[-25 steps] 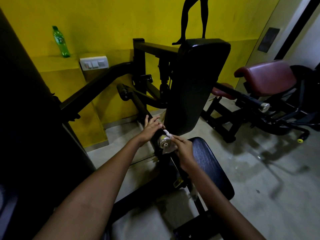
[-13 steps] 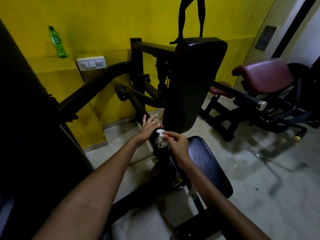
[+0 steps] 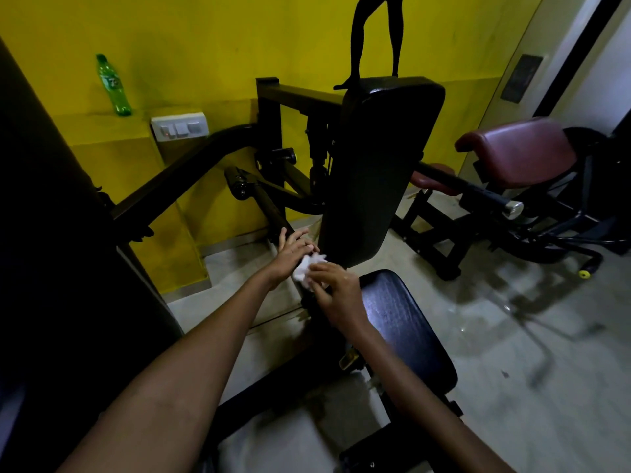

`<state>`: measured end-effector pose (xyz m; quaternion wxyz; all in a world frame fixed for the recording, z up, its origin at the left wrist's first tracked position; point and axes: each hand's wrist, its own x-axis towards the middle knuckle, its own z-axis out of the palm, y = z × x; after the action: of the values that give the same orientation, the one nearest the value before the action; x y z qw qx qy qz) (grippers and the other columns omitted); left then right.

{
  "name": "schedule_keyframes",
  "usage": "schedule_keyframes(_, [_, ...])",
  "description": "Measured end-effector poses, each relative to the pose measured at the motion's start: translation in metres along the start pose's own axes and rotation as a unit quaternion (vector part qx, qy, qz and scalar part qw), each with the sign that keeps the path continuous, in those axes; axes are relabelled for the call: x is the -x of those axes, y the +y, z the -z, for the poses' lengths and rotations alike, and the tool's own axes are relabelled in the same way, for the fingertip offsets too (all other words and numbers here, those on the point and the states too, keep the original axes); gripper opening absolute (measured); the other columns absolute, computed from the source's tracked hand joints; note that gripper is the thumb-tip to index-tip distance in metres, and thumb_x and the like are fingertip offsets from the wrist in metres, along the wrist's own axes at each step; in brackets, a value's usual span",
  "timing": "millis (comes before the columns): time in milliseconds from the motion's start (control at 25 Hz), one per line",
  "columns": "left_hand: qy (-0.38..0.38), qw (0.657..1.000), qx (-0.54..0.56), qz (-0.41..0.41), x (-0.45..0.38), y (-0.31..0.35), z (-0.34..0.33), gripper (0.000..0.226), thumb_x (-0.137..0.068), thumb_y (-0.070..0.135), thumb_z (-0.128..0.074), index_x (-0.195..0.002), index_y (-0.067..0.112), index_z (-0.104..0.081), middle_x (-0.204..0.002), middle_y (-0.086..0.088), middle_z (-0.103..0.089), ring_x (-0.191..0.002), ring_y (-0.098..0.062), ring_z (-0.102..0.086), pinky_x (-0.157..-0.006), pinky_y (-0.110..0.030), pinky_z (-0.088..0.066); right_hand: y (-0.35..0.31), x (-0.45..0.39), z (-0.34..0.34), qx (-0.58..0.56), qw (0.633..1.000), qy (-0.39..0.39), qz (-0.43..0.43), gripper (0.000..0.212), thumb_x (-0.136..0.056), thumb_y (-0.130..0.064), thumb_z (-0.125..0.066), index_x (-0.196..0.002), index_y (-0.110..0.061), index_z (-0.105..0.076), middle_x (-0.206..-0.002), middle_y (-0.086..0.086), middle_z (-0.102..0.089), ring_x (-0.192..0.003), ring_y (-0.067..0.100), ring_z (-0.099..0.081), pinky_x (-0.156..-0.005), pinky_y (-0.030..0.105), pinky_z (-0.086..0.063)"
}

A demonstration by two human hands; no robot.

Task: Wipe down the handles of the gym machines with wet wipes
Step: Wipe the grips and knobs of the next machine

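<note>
Since half a second ago my right hand pinches the wipe bunched over the handle end; left hand rests open; wipe limp, light, best gripped wadded.

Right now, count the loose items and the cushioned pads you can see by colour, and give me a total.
Green: 1, the bottle on the ledge.
White: 1, the wet wipe between the left hand and right hand.
Black pads: 2, the back pad and the seat.
Maroon pads: 2, one large, one small.
Total: 6.
</note>
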<state>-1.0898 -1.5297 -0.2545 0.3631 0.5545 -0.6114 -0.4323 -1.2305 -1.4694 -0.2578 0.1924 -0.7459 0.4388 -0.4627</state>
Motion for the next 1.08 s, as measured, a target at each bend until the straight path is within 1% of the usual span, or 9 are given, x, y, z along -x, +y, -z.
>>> schedule_keyframes(40, [-0.002,1.0,0.009,0.002,0.001,0.001,0.0,0.018,-0.1,0.015,-0.042,-0.1,0.01,-0.059,-0.156,0.005,-0.016,-0.142,-0.012,0.018,-0.105,-0.025,-0.014,0.0,0.0,-0.002,0.057,0.994,-0.034,0.089,0.014,-0.076,-0.003,-0.065,-0.087,-0.003,-0.074,-0.094,0.013,-0.072,-0.095,0.021,-0.067,-0.083,0.031,-0.053])
schedule_keyframes(120, [0.0,1.0,0.009,0.006,0.002,0.003,0.0,0.017,-0.099,0.015,-0.043,-0.099,0.01,-0.059,-0.156,0.005,-0.016,-0.142,-0.012,0.018,-0.107,-0.024,-0.013,0.001,-0.004,-0.004,0.089,0.986,-0.044,0.131,0.016,-0.074,-0.001,-0.064,-0.087,-0.002,-0.074,-0.093,0.013,-0.072,-0.095,0.022,-0.067,-0.081,0.03,-0.053])
schedule_keyframes(320, [0.003,1.0,-0.019,0.01,0.0,0.001,0.0,0.018,-0.1,0.016,-0.042,-0.098,0.012,-0.059,-0.155,0.005,-0.018,-0.142,-0.014,0.019,-0.114,-0.037,0.0,0.011,-0.004,-0.003,-0.061,0.98,0.108,-0.152,0.013,-0.079,-0.005,-0.068,-0.091,-0.004,-0.074,-0.089,0.008,-0.072,-0.08,0.01,-0.066,-0.07,0.01,-0.047])
schedule_keyframes(400, [0.002,1.0,-0.023,0.006,-0.001,0.0,0.0,0.019,-0.1,0.016,-0.042,-0.097,0.012,-0.06,-0.155,0.005,-0.018,-0.142,-0.014,0.019,-0.114,-0.037,0.0,0.017,0.01,-0.006,-0.015,0.985,0.134,-0.112,0.01,-0.076,-0.002,-0.07,-0.085,-0.004,-0.072,-0.083,0.008,-0.068,-0.072,0.014,-0.062,-0.063,0.013,-0.044])
schedule_keyframes(600, [0.003,1.0,-0.021,-0.002,-0.001,-0.001,0.0,0.019,-0.1,0.015,-0.041,-0.097,0.011,-0.059,-0.155,0.004,-0.019,-0.142,-0.015,0.019,-0.115,-0.04,0.002,0.011,0.027,-0.018,0.002,0.996,0.094,0.001,0.016,-0.076,0.003,-0.064,-0.087,-0.008,-0.061,-0.092,0.011,-0.059,-0.083,0.018,-0.058,-0.072,0.027,-0.05])
schedule_keyframes(720, [0.004,1.0,-0.018,-0.002,-0.001,-0.003,0.0,0.019,-0.1,0.016,-0.041,-0.095,0.012,-0.059,-0.155,0.004,-0.019,-0.142,-0.015,0.019,-0.116,-0.042,0.001,0.017,0.033,-0.024,0.057,0.997,0.023,0.04,0.016,-0.078,0.003,-0.063,-0.09,-0.008,-0.059,-0.099,0.015,-0.057,-0.084,0.027,-0.06,-0.071,0.031,-0.051])
schedule_keyframes(880, [0.007,1.0,-0.018,-0.004,-0.002,-0.004,0.0,0.018,-0.1,0.015,-0.041,-0.096,0.012,-0.059,-0.155,0.004,-0.019,-0.142,-0.015,0.019,-0.114,-0.04,0.002,0.02,0.025,-0.01,0.03,0.996,0.079,-0.016,0.017,-0.072,0.008,-0.064,-0.086,-0.002,-0.062,-0.092,0.016,-0.056,-0.077,0.028,-0.059,-0.066,0.035,-0.053])
schedule_keyframes(1000, [0.003,1.0,-0.014,0.001,-0.002,-0.004,-0.001,0.018,-0.1,0.015,-0.041,-0.096,0.012,-0.059,-0.155,0.004,-0.018,-0.142,-0.015,0.02,-0.115,-0.04,0.002,0.016,0.022,-0.014,0.075,0.996,0.028,0.037,0.017,-0.072,0.006,-0.066,-0.086,-0.003,-0.061,-0.094,0.016,-0.057,-0.078,0.027,-0.059,-0.065,0.032,-0.051])
schedule_keyframes(1080, [0.001,1.0,-0.023,-0.011,-0.004,-0.006,-0.001,0.019,-0.1,0.015,-0.041,-0.097,0.012,-0.06,-0.155,0.003,-0.018,-0.142,-0.016,0.02,-0.115,-0.041,0.002,0.017,0.028,-0.014,0.051,0.998,0.042,0.004,0.02,-0.07,0.006,-0.067,-0.088,-0.003,-0.064,-0.094,0.016,-0.058,-0.078,0.027,-0.06,-0.066,0.03,-0.051])
